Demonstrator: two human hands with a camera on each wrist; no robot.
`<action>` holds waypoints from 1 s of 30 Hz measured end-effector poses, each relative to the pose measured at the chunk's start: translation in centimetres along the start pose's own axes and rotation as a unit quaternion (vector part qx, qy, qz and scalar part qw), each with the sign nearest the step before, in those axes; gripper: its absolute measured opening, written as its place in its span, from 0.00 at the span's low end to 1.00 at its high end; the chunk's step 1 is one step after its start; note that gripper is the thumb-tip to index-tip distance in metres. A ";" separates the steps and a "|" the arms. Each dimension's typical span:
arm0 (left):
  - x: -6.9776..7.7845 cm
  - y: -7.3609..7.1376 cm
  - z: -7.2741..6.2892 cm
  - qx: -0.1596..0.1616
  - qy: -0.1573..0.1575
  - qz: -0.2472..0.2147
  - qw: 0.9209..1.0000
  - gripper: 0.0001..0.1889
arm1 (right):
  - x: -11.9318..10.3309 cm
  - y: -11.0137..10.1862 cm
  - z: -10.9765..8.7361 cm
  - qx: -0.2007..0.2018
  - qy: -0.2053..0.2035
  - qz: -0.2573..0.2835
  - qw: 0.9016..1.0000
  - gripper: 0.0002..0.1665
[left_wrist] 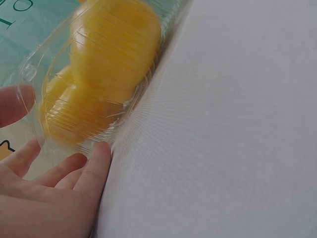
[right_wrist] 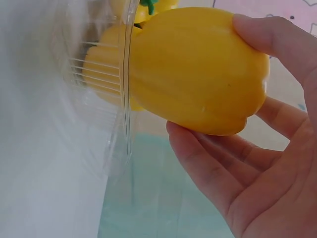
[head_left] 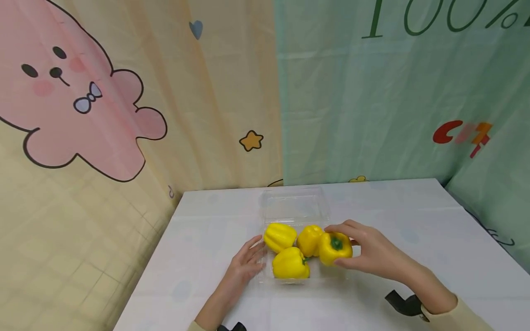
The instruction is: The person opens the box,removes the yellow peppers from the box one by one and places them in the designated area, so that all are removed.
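My right hand (head_left: 372, 250) holds a yellow bell pepper (head_left: 331, 253) by its sides, thumb nearest me, at the right side of a clear plastic clamshell box (head_left: 327, 276). In the right wrist view that pepper (right_wrist: 198, 69) overlaps the box rim (right_wrist: 127, 84). Three other yellow bell peppers are in the box: one back left (head_left: 279, 236), one front left (head_left: 291, 264) and one back middle (head_left: 308, 240). Against the box's left wall lies my left hand (head_left: 244, 264), fingers loosely extended. Its fingertips (left_wrist: 101, 151) touch the ribbed plastic low down.
The box's clear lid (head_left: 295, 205) lies folded back behind the peppers. A white cloth covers the table (head_left: 198, 257). Printed curtains (head_left: 223, 92) hang behind the table and along its sides. Black straps (head_left: 403, 304) show at my wrists.
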State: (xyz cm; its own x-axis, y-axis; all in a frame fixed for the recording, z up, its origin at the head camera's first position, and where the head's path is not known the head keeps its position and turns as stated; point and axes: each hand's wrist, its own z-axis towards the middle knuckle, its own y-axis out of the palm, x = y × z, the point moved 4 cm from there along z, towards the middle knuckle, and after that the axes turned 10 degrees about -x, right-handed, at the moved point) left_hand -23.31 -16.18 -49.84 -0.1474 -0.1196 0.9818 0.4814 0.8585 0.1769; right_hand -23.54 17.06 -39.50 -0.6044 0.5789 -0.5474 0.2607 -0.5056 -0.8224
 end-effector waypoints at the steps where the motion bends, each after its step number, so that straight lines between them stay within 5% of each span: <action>1: 0.0 0.0 0.0 0.000 0.001 0.000 1.000 0.37 | 0.0 -0.1 -0.1 0.005 0.000 0.002 1.000 0.35; 30: -0.2 0.0 0.1 0.015 -0.001 0.010 1.000 0.35 | 3.3 -2.0 -4.1 0.120 0.111 -0.018 0.986 0.41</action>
State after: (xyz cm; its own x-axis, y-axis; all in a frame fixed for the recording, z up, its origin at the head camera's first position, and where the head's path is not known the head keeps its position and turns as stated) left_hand -23.39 -16.14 -50.03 -0.1406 -0.1012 0.9849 0.4574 0.8756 0.1553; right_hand -22.98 22.56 -40.28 -0.4242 0.7115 -0.5603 0.0394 -0.6036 -0.7963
